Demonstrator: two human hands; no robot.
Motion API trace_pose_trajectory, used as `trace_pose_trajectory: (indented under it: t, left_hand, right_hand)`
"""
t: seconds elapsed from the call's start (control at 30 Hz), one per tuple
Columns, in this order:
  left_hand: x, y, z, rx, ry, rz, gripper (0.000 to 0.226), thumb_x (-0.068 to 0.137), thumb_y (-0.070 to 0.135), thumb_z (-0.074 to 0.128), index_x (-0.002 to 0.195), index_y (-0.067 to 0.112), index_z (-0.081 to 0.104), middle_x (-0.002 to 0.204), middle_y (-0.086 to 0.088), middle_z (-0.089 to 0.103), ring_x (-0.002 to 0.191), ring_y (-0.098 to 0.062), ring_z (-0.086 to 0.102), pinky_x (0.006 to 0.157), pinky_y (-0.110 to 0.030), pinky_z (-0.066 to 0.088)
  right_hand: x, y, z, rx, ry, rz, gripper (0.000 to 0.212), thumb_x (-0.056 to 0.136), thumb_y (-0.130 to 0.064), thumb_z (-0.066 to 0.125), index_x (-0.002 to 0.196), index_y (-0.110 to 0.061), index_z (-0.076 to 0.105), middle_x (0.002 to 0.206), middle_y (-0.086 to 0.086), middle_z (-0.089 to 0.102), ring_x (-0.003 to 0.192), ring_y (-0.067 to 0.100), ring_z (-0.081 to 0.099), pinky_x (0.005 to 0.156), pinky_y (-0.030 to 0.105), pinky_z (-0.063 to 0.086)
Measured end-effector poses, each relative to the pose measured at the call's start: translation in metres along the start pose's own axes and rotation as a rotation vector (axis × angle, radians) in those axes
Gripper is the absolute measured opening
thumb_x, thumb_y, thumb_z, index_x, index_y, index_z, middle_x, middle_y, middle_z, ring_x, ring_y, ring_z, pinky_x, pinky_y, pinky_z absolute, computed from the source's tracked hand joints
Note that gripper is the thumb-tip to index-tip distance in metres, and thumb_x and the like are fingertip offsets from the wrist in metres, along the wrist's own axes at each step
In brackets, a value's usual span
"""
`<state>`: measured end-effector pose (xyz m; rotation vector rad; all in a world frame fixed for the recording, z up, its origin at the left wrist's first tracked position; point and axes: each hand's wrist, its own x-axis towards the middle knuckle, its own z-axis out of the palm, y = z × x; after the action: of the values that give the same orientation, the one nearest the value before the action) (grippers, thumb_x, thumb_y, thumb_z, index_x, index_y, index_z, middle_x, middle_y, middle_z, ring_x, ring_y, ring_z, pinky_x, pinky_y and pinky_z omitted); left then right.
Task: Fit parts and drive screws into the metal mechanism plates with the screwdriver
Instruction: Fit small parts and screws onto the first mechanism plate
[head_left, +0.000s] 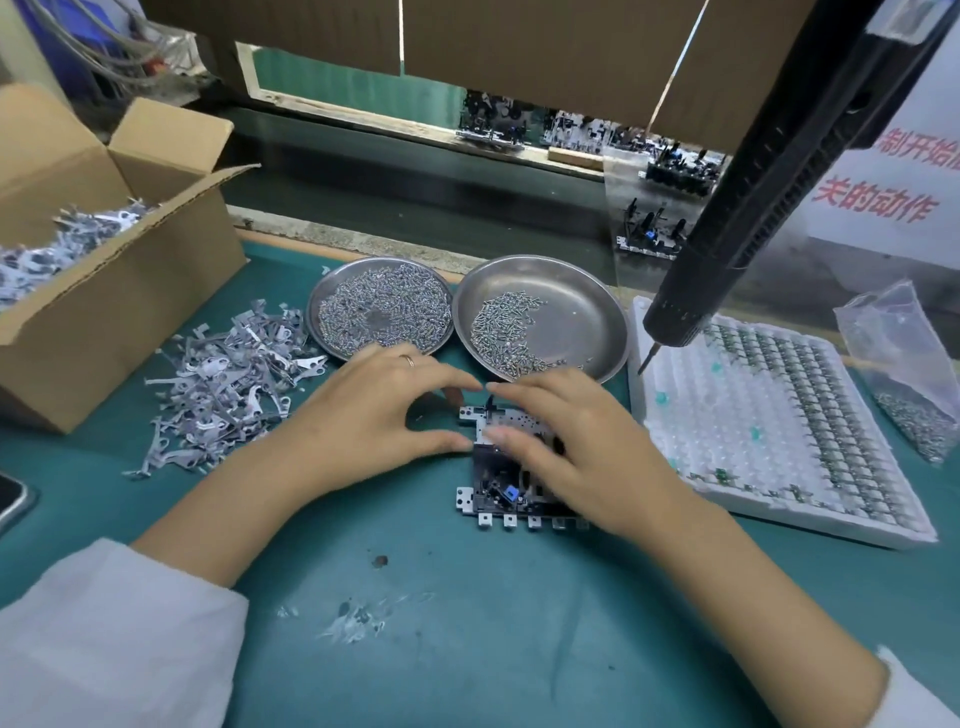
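A metal mechanism plate (485, 501) with black parts and a small blue piece lies flat on the green mat in the middle. My right hand (569, 447) rests on top of it, fingers stretched over its upper part. My left hand (374, 415) sits at the plate's left edge, thumb and fingertips touching it; a ring is on one finger. The black electric screwdriver (737, 218) hangs free at the upper right, tip pointing down above the white tray, with no hand on it.
Two round steel dishes, left (332, 291) and right (587, 291), hold screws behind the plate. Loose grey stamped parts (228, 384) lie at the left beside an open cardboard box (124, 291). A white blister tray (769, 415) and a plastic bag (893, 353) sit right. A phone (10, 499) lies at the left edge.
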<state>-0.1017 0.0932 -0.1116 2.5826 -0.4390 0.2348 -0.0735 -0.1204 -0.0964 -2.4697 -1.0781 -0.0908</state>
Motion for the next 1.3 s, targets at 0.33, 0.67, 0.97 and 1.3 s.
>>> trace_pose_trajectory:
  t: [0.33, 0.67, 0.97, 1.3]
  left_hand:
    - [-0.027, -0.013, -0.005, -0.108, -0.073, -0.067, 0.052, 0.069, 0.064, 0.06, 0.111, 0.034, 0.066, 0.1, 0.021, 0.057, 0.098, 0.0, 0.052, 0.088, -0.025, 0.046]
    - [-0.027, -0.002, 0.006, -0.007, 0.039, 0.0, 0.041, 0.08, 0.05, 0.058, 0.105, 0.022, 0.073, 0.096, 0.007, 0.061, 0.091, -0.015, 0.056, 0.087, -0.033, 0.046]
    - [-0.024, 0.004, 0.012, -0.004, 0.078, 0.054, 0.017, 0.086, 0.023, 0.064, 0.092, 0.012, 0.075, 0.087, 0.0, 0.063, 0.082, -0.02, 0.057, 0.078, -0.032, 0.044]
    - [-0.023, 0.007, 0.016, 0.075, 0.067, 0.061, 0.017, 0.092, 0.015, 0.059, 0.096, 0.001, 0.066, 0.092, -0.011, 0.061, 0.089, -0.026, 0.056, 0.081, -0.034, 0.045]
  right_hand:
    - [-0.039, -0.013, 0.009, -0.271, -0.182, -0.004, 0.075, 0.08, -0.072, 0.041, 0.133, -0.021, 0.055, 0.137, 0.004, 0.052, 0.128, 0.036, 0.045, 0.103, 0.049, 0.041]
    - [-0.092, -0.032, 0.014, -0.23, -0.017, -0.104, 0.066, 0.066, -0.066, 0.068, 0.113, -0.021, 0.07, 0.115, 0.001, 0.065, 0.109, 0.033, 0.059, 0.086, 0.041, 0.05]
    - [-0.035, -0.017, -0.008, 0.149, 0.08, 0.131, 0.026, 0.094, -0.022, 0.056, 0.117, -0.014, 0.066, 0.112, -0.002, 0.067, 0.102, 0.006, 0.056, 0.089, 0.024, 0.047]
    - [0.013, 0.01, 0.008, -0.048, -0.135, -0.017, 0.019, 0.092, -0.004, 0.057, 0.105, -0.005, 0.071, 0.094, 0.018, 0.068, 0.094, 0.034, 0.058, 0.08, 0.044, 0.046]
